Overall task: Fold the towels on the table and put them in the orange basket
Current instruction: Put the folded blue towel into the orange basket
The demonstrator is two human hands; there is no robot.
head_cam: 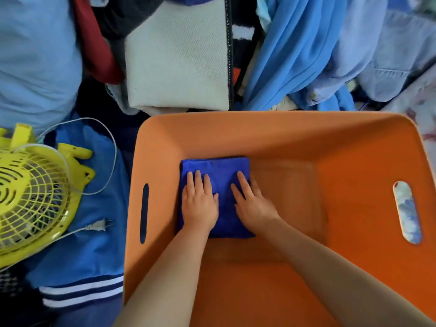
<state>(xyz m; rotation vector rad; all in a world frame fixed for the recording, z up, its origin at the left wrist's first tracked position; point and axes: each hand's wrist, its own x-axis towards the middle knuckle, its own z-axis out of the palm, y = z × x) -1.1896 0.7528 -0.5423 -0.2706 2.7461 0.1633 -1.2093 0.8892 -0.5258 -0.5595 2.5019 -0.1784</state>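
A folded dark blue towel lies flat on the bottom of the orange basket, against its left wall. Both my arms reach down into the basket. My left hand rests flat on the towel's left half with straight fingers. My right hand presses flat on the towel's right half, its outer edge hanging over the towel's side. Neither hand grips the cloth. The right part of the basket floor is bare.
A yellow table fan with a white cord and plug lies left of the basket on blue clothing. Behind the basket hang or pile a white textured cloth, light blue garments and a red one.
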